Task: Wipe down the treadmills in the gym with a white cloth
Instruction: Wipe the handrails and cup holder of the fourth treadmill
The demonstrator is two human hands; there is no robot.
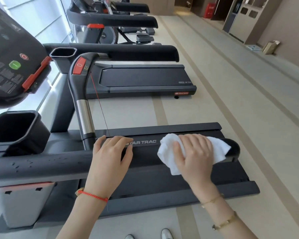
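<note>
**Wiping the handrail of the nearest treadmill**

The person is standing beside the nearest treadmill [162, 183] and working along its padded side handrail [145, 150], the one carrying the STAR TRAC lettering. The right hand [193, 152] is lying palm-down on the white cloth [219, 149], its fingers curling over the bunched fabric and pressing it onto the top of the rail close to the rounded end cap. The cloth is draping over both sides of the rail, so it is likely catching the curved flanks as well as the top.

The left hand [110, 152] is resting further along the same rail, fingers spread and nearly straight, holding nothing; it seems to be bracing the person while they are leaning over the machine. A thin red safety cord [100, 107] is hanging from the console arm down to just beside this hand's fingertips.

Droplets are showing on the rail left of the left hand, near the cup holder [19, 130], suggesting that stretch is still waiting to be dried. Beyond, a second treadmill [145, 78] and further machines are lining the window side, so much of the task is probably still ahead. The cloth's loose lower corner is hanging free below the rail.
</note>
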